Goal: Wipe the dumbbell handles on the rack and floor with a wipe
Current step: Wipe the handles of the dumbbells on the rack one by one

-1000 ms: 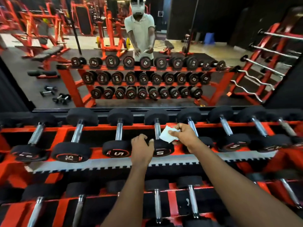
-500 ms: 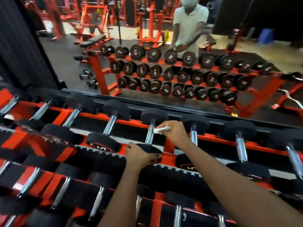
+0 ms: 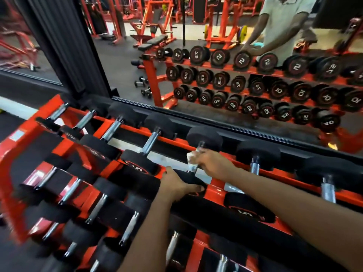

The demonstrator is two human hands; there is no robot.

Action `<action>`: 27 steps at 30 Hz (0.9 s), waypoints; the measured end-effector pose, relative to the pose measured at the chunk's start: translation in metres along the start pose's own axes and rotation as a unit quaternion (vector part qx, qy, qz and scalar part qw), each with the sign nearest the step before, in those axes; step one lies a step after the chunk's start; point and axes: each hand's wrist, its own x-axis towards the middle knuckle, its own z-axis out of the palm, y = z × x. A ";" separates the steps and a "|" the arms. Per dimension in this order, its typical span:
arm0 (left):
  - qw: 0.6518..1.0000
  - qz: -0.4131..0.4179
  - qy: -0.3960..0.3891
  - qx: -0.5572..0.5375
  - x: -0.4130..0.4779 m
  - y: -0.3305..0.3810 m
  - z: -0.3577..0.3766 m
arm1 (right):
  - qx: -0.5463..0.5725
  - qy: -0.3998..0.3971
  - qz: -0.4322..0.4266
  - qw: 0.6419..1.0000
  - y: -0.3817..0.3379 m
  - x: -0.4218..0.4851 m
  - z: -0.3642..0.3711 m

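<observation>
White and crumpled, the wipe (image 3: 193, 160) is wrapped round the chrome handle of a dumbbell (image 3: 204, 137) on the top tier of the orange rack (image 3: 215, 193). It sits just below the far head, pinched there by the curled fingers of the right hand (image 3: 215, 163). The left hand (image 3: 176, 185) grips the same dumbbell's near head, fingers curled over it. A mirror (image 3: 216, 85) stands behind the rack.

Rack (image 3: 17, 152): orange-red frame with black padding. Dumbbell heads (image 3: 204, 138): matte black, near faces ringed in red with pale numerals. Handles (image 3: 150, 143): bright silver metal. Wipe (image 3: 191, 159): white. Mirrored shirt (image 3: 282, 20): pale grey-white.
</observation>
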 end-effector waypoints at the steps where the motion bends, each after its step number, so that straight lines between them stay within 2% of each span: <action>1: 1.000 0.000 -0.001 0.004 0.000 0.000 -0.001 | -0.014 -0.024 -0.035 0.999 -0.006 -0.003 0.002; 3: 1.000 0.000 -0.001 0.003 0.000 0.001 -0.001 | -0.019 -0.047 -0.068 0.996 -0.006 -0.005 0.004; 6: 1.000 0.002 0.003 -0.005 0.000 0.001 0.000 | -0.005 -0.018 0.022 1.000 0.012 0.005 0.006; 8: 1.000 -0.001 0.001 0.000 0.001 0.000 0.000 | -0.040 -0.076 -0.007 0.996 0.007 0.010 0.012; 10: 1.000 -0.002 -0.001 0.003 0.002 0.000 -0.001 | -0.028 -0.139 -0.035 0.989 -0.002 0.015 0.011; 12: 1.000 -0.002 -0.004 -0.005 0.002 0.000 0.000 | -0.010 -0.146 -0.019 0.989 -0.005 0.023 0.002; 16: 1.000 0.003 0.002 -0.015 0.002 -0.001 0.002 | -0.089 -0.188 -0.026 0.978 -0.015 0.035 0.000; 22: 1.000 0.002 0.000 -0.009 0.001 -0.001 0.001 | 0.025 -0.133 -0.044 0.990 0.005 0.000 -0.008; 27: 1.000 -0.001 0.000 -0.002 0.000 0.001 0.001 | -0.005 -0.155 0.004 0.988 -0.017 0.021 0.006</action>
